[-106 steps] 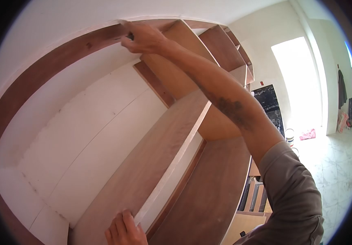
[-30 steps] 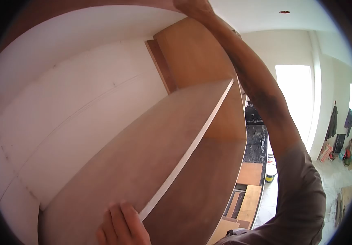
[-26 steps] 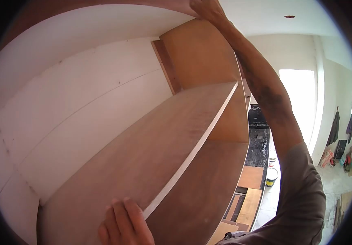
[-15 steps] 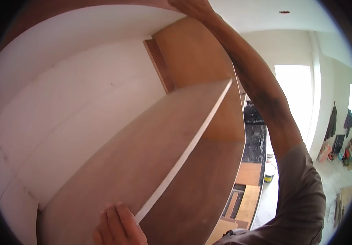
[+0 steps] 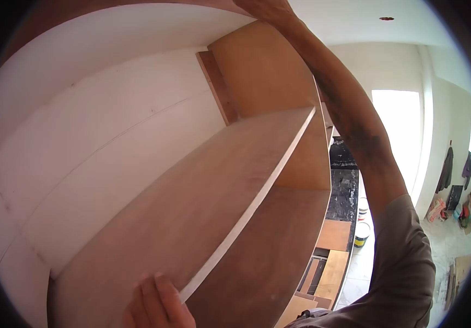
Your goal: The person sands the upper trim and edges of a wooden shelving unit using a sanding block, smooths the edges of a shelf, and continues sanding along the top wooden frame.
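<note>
My left hand (image 5: 159, 303) is at the bottom of the view, its fingers close together over the pale front edge of a brown wooden shelf board (image 5: 192, 202); its thumb is hidden. My right hand (image 5: 263, 8) is raised to the reddish-brown top rail (image 5: 137, 3) of the cabinet. The upper frame edge cuts off its fingers, so anything in them is hidden. Below the shelf board lies a second brown panel (image 5: 252, 246), and a light brown side panel (image 5: 268, 71) closes the far end.
A white back wall (image 5: 104, 126) stands behind the shelf. Down to the right are a black counter (image 5: 343, 191) with wooden pieces (image 5: 334, 273) and a paint can (image 5: 361, 234) on the floor. Clothes (image 5: 446, 169) hang on the far right wall.
Since the oldest frame, my right hand has gone from the visible top rail to the upper frame edge, and the view has shifted closer. My left hand remains at the shelf edge.
</note>
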`<act>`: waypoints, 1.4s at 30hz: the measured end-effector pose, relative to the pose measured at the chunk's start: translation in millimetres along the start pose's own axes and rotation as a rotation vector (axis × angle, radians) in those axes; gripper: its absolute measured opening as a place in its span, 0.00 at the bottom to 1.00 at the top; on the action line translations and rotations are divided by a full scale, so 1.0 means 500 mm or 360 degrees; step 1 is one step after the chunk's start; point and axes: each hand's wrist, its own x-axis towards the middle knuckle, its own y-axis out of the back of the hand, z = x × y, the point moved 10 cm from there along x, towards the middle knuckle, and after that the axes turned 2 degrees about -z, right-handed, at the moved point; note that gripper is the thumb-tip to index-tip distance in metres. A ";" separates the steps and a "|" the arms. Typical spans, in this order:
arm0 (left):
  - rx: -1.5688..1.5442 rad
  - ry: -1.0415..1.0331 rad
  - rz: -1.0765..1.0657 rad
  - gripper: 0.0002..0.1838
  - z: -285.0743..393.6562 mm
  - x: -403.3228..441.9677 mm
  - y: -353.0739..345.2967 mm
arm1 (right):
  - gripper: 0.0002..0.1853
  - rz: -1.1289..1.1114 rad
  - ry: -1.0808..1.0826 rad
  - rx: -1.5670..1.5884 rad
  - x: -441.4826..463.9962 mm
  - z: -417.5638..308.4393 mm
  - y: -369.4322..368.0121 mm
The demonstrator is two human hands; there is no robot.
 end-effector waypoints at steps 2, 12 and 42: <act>-0.0005 -0.0012 0.0003 0.01 0.003 0.002 0.001 | 0.19 -0.0020 -0.0215 0.0142 -0.034 0.047 0.000; -0.0062 -0.0078 -0.0019 0.02 -0.001 -0.002 -0.006 | 0.22 -0.0069 -0.0270 0.0038 -0.022 0.080 -0.031; -0.0104 -0.0090 0.0058 0.06 0.008 0.000 0.007 | 0.21 -0.0308 -0.0401 -0.0094 -0.006 0.047 -0.044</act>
